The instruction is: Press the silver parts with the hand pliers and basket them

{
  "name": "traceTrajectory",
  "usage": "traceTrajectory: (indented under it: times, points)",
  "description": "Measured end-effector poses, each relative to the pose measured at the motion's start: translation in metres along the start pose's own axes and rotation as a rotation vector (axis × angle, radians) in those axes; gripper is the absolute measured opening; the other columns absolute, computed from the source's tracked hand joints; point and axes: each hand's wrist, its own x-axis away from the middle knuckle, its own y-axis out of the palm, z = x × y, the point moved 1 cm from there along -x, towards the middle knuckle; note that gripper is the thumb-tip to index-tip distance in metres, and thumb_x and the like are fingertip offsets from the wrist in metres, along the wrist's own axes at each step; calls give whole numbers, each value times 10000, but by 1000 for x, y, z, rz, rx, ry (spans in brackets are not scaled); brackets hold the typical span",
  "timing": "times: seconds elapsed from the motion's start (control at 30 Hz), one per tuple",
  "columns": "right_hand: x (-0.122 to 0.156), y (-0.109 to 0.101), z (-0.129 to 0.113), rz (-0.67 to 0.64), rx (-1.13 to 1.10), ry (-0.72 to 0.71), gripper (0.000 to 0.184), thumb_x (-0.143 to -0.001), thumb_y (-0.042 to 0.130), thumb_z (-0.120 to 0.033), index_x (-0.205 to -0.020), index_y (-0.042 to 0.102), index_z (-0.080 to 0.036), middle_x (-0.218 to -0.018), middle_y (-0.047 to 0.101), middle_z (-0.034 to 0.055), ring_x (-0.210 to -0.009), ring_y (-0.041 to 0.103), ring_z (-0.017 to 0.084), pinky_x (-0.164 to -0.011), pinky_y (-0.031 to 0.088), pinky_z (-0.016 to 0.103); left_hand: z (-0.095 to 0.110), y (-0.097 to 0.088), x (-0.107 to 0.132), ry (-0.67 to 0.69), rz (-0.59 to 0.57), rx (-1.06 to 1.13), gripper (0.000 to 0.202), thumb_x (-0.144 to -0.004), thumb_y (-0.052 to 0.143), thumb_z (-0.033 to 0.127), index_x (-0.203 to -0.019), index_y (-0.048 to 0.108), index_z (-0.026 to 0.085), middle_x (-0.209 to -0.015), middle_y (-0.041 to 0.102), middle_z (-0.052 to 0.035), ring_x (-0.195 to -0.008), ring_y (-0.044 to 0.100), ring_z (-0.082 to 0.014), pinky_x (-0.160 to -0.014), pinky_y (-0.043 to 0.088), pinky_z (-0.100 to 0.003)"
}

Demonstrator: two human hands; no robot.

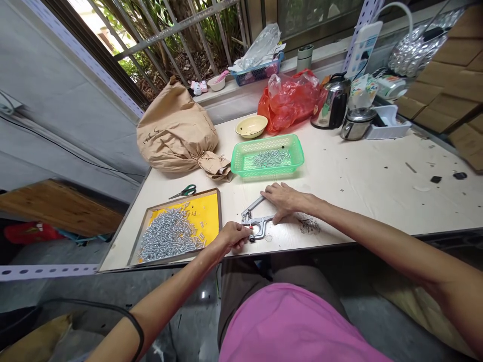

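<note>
A metal plier-like press tool [253,217] lies near the table's front edge. My right hand [284,200] rests closed over its handles. My left hand [234,236] is pinched at the tool's jaw, its fingertips together on a small part I cannot make out. To the left sits a yellow-lined tray [211,211] heaped with small silver metal pieces [169,235]. A green plastic basket [298,151] beyond the tool holds more silver pieces [269,158].
Green-handled scissors [184,191] lie behind the tray. A brown paper sack [175,131], yellow bowl [251,125], red plastic bag [290,100], steel kettle [334,103] and white tray [388,125] stand at the back. Cardboard boxes [453,75] rise at right.
</note>
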Motion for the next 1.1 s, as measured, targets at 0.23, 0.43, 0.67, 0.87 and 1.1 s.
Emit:
traceTrajectory:
  times: [0.23, 0.43, 0.67, 0.87, 1.1]
  points:
    - [8, -3, -7, 3, 22, 29, 659, -621, 733, -564, -1104, 585, -141, -1099, 535, 129, -1016, 451, 294, -813, 369, 394, -7, 4, 0, -14, 42, 48, 314, -723, 682, 421, -715, 595, 119, -467, 516, 55, -325, 419, -48, -343, 291, -179]
    - [17, -6, -16, 13, 40, 48, 502, -684, 744, -482, -1026, 604, -142, -1057, 562, 125, -979, 482, 267, -772, 358, 348, -7, 10, 6, -41, 75, 43, 355, -793, 602, 463, -654, 516, 148, -455, 514, 40, -334, 439, -70, -382, 335, -198]
    - [20, -1, -17, 59, 30, 62, 444, -703, 738, -461, -982, 596, -146, -1039, 569, 106, -1001, 480, 267, -776, 356, 361, -1, 19, 24, 481, 490, -527, 203, -862, 527, 347, -918, 597, 165, -818, 619, -43, -782, 597, -177, -709, 473, -291]
    - [23, -6, -22, 53, 28, 76, 465, -725, 726, -439, -1052, 587, -140, -1075, 567, 119, -1016, 486, 268, -795, 378, 371, 17, 36, -3, 827, 453, -909, 456, -801, 618, 279, -1221, 477, 171, -1264, 520, -121, -1161, 458, -269, -963, 414, -430]
    - [31, -13, -19, -12, -19, 81, 649, -669, 758, -468, -1170, 541, -115, -1129, 546, 145, -1002, 499, 270, -786, 419, 352, 42, 30, -22, 760, 334, -1052, 595, -786, 624, 351, -1299, 405, 145, -1244, 527, -149, -1117, 487, -291, -932, 418, -437]
